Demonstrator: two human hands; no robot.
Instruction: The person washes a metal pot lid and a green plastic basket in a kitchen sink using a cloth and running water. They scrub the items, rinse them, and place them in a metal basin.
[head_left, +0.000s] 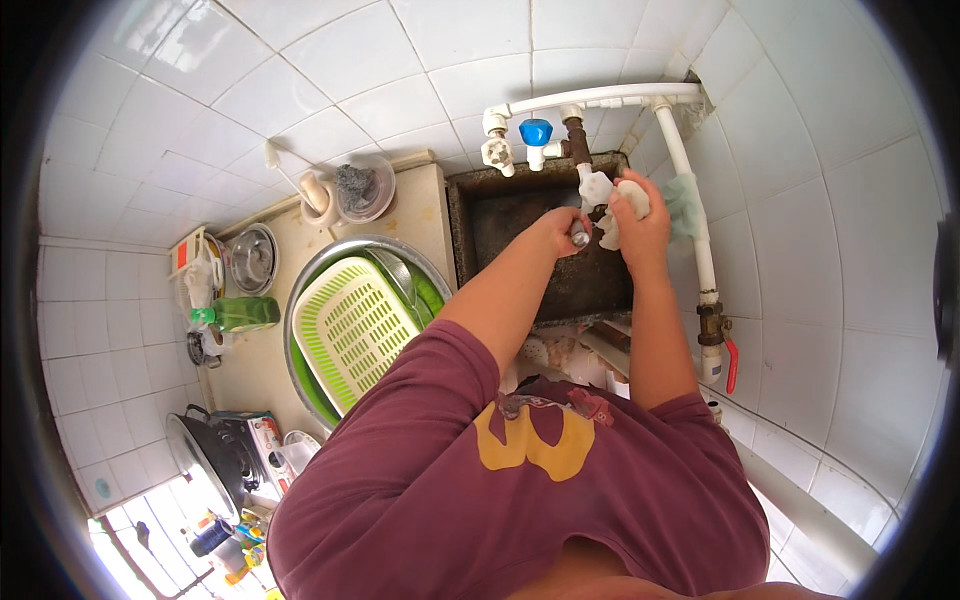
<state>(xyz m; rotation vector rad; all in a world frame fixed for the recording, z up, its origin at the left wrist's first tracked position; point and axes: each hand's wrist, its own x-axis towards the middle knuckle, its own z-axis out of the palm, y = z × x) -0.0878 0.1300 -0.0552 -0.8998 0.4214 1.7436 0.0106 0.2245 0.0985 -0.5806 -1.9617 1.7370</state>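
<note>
My left hand (561, 229) is closed around a metal utensil (580, 235); only its rounded, shiny end shows, so its kind is unclear. Between the fingers and thumb of my right hand (646, 231) is an off-white scrubbing pad or cloth (632, 201) with an uneven edge. Both hands are over a dark stone sink (510, 206), close together but apart. Just above them is a tap with a white knob (596, 187), its spout partly hidden by my left hand.
A blue-handled tap (535, 133) and white pipes (600, 93) run along the tiled wall. A green cloth (681, 207) hangs on the right pipe. On the counter (420, 199) stand a metal basin (360, 241) holding a green-and-white basket (360, 330), a mortar (319, 214) and a green bottle (244, 313).
</note>
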